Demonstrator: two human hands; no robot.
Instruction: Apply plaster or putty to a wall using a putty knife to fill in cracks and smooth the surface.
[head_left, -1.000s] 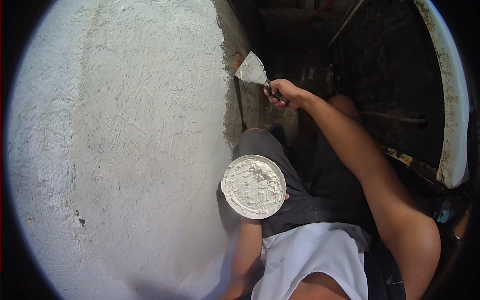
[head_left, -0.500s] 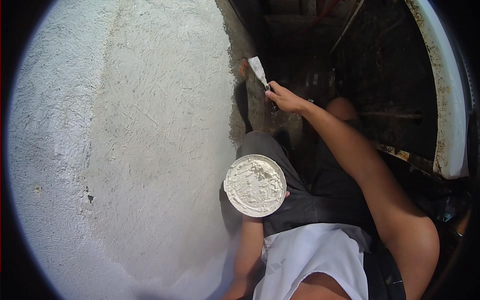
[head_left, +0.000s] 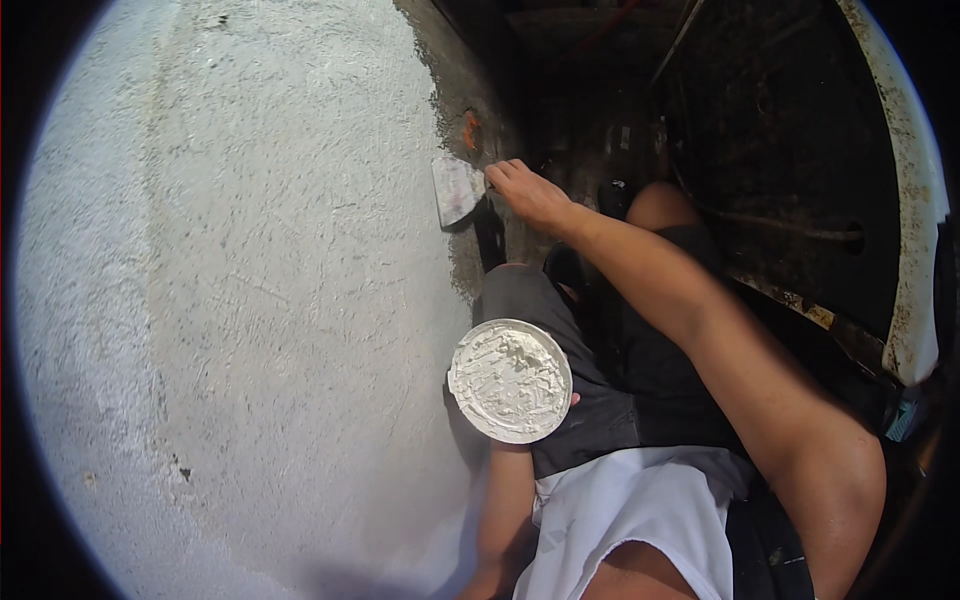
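Observation:
In my right hand (head_left: 530, 195) is a putty knife (head_left: 459, 190), its broad blade smeared with white paste. The blade lies at the ragged edge of the white coat on the wall (head_left: 300, 250), where bare grey surface begins. My right fingers are closed around the handle, which they mostly hide. My left hand (head_left: 575, 399) supports a round white tub (head_left: 512, 381) of thick white filler from below, over my left thigh. Only a fingertip shows at the tub's right rim; the rest of that hand is hidden beneath it.
A small orange patch (head_left: 471, 130) marks the bare grey strip (head_left: 455, 100) of wall. To the right stands a large dark panel with a rusty white rim (head_left: 905, 190). My knees and dark shorts (head_left: 590, 420) are close to the wall.
My right hand has moved left and slightly down, bringing the putty knife from beside the wall's bare strip onto the white coat's edge. The tub has barely shifted.

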